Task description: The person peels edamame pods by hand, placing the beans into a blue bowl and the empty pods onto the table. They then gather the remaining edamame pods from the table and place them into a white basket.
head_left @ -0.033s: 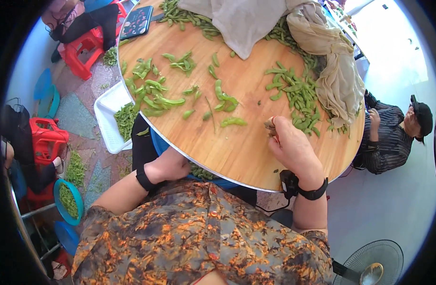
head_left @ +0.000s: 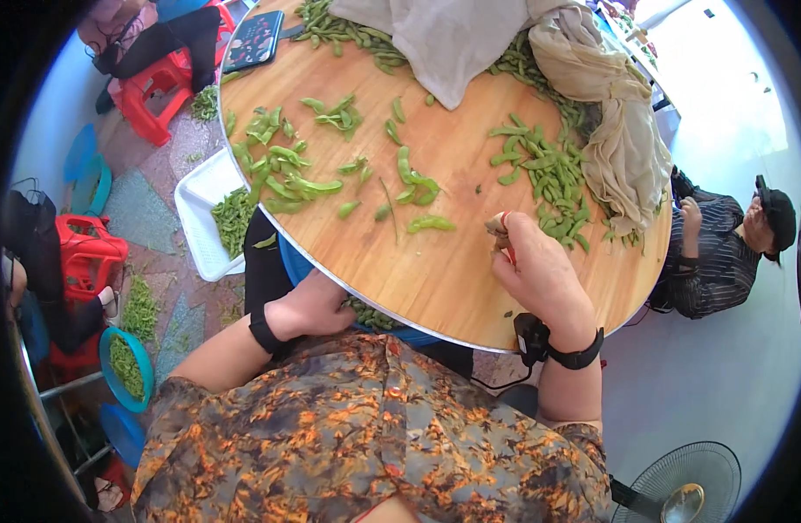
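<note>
My left hand (head_left: 310, 307) is low beside the near left rim of the round wooden table (head_left: 444, 288), above a blue basin (head_left: 291, 260) with green pods (head_left: 374, 315) inside. Its fingers curl inward, and whatever they may hold is hidden. Over the tabletop, my right hand (head_left: 540, 268) is closed with thumb and fingers pinched; a small piece with red and dark parts shows at the fingertips, too little to name. Right of it lies a pile of green bean pods (head_left: 548, 170). Loose pods (head_left: 431, 224) and a bigger scatter (head_left: 282, 170) lie to the left.
Pale cloths (head_left: 444, 44) cover more pods at the table's far side. A dark patterned case (head_left: 254, 42) lies at the far left rim. On the floor are a white basket (head_left: 195, 209), red stools (head_left: 91, 253) and a teal basin (head_left: 126, 370). Another person (head_left: 714, 244) sits at the right.
</note>
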### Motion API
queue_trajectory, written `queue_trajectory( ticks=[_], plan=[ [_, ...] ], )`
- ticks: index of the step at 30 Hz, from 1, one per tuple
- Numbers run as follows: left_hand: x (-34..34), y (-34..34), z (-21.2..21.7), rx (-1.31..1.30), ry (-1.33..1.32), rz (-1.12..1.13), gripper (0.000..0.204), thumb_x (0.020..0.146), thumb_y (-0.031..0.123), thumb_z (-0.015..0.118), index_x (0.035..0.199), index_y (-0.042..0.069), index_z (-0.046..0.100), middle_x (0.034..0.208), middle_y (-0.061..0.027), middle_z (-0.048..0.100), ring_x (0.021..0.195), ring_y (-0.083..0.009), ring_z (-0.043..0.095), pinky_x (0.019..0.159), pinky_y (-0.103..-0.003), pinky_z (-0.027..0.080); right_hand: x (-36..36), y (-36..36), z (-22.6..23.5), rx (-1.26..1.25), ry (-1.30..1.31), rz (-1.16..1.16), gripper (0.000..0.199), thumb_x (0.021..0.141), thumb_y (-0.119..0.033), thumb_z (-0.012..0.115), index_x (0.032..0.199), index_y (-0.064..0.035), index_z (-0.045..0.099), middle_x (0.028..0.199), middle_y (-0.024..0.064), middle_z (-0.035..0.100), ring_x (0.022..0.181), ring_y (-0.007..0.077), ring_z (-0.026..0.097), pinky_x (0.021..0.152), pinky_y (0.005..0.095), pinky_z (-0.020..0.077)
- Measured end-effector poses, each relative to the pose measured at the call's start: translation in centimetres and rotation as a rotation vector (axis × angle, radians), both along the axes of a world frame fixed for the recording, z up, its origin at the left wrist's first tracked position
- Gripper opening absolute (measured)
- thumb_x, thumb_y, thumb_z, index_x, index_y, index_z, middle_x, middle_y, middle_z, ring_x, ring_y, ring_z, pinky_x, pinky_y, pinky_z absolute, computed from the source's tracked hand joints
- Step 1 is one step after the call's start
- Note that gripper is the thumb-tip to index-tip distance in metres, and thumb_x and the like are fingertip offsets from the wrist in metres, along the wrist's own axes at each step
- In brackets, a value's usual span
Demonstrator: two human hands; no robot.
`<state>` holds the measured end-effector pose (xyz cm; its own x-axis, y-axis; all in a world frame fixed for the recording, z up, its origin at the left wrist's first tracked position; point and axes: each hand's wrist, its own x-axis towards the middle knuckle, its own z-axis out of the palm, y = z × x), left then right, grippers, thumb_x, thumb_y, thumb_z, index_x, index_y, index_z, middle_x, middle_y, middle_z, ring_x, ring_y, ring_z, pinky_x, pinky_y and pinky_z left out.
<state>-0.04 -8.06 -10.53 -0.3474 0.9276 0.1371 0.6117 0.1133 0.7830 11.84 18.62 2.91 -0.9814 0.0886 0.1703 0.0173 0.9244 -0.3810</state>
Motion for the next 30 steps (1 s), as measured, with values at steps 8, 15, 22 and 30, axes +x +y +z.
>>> queue_trajectory(
  ticks=[8, 15, 22, 30],
  plan=[
    [0.7, -1.1, 10.7, -0.151, -0.843, -0.137, 0.032, 0.095, 0.026, 0.045, 0.078, 0.002, 0.058, 0.064, -0.0027, 0.056, 0.058, -0.0135, 0.053, 0.055, -0.028, 0.044, -1.2, -4.5, 2.8, -0.346, 0.129, 0.094, 0.038, 0.077, -0.003, 0.06, 0.113, -0.0029, 0.05, 0.083, 0.0121, 0.062, 0.058, 0.0261, 0.059, 0.051, 0.0335, 0.0473],
    [0.1, 3.7, 12.0, -0.06, -1.034, -0.149, 0.03, 0.1, 0.029, 0.038, 0.092, 0.004, 0.053, 0.078, 0.0006, 0.052, 0.07, -0.0072, 0.049, 0.063, -0.022, 0.042, -1.5, -6.2, 2.8, -0.129, 0.096, 0.292, 0.042, 0.076, -0.006, 0.063, 0.115, -0.0016, 0.049, 0.085, 0.0146, 0.061, 0.061, 0.0299, 0.061, 0.049, 0.0362, 0.0487],
    [0.1, 5.1, 10.9, 0.046, -1.035, -0.119, 0.028, 0.099, 0.031, 0.043, 0.091, 0.006, 0.054, 0.07, 0.0032, 0.047, 0.062, -0.0039, 0.044, 0.057, -0.02, 0.038, -2.0, -3.7, 3.1, -0.468, -0.041, 0.259, 0.04, 0.076, -0.003, 0.061, 0.114, -0.0028, 0.05, 0.083, 0.0111, 0.06, 0.06, 0.0234, 0.059, 0.055, 0.0312, 0.0483],
    [-0.2, 4.9, 10.2, -0.003, -1.568, -0.221, 0.021, 0.097, 0.028, 0.048, 0.091, 0.008, 0.054, 0.069, 0.0031, 0.049, 0.06, -0.0053, 0.044, 0.056, -0.02, 0.036, -1.8, -3.2, 1.8, -0.473, 0.025, 0.376, 0.039, 0.076, 0.0, 0.06, 0.113, -0.0014, 0.05, 0.077, 0.0109, 0.06, 0.056, 0.0176, 0.059, 0.05, 0.0275, 0.0464]
  ],
)
